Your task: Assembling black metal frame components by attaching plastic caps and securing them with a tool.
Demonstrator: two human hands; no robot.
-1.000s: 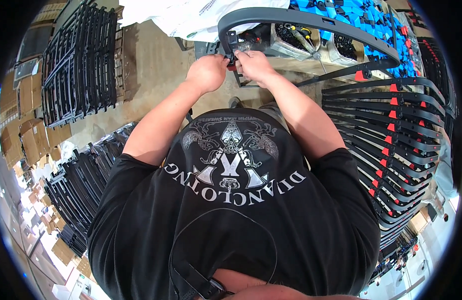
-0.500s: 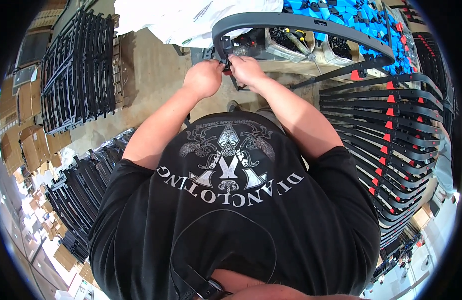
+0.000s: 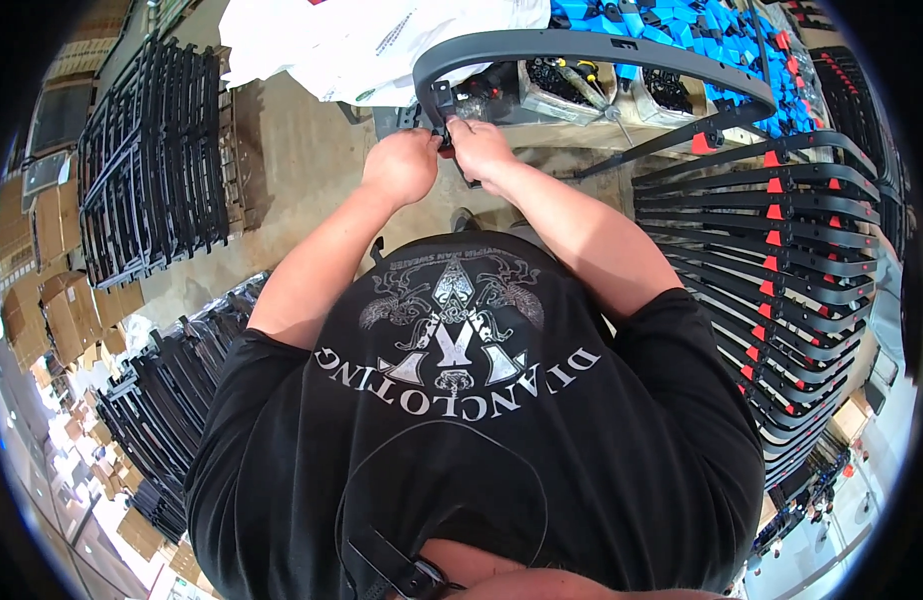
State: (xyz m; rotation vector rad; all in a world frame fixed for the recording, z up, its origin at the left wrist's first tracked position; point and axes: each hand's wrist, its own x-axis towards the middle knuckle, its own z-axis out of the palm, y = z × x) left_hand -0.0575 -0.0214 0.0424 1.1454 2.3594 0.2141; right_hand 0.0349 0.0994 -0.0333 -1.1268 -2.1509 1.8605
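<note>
A long curved grey plastic frame arches across the top of the view, its left end bending down toward me. My left hand and my right hand meet at that bent end, both pinched on a small black clip fitted to the frame. My fingers hide most of the clip. The frame's far right end carries a red piece.
A rack of stacked grey curved frames with red clips fills the right. Black frame stacks stand at left and lower left. A white plastic sheet, clear bins of small parts and blue parts lie ahead.
Both hands stay at the frame's bent end, with only small finger shifts on the clip. The frame has barely moved.
</note>
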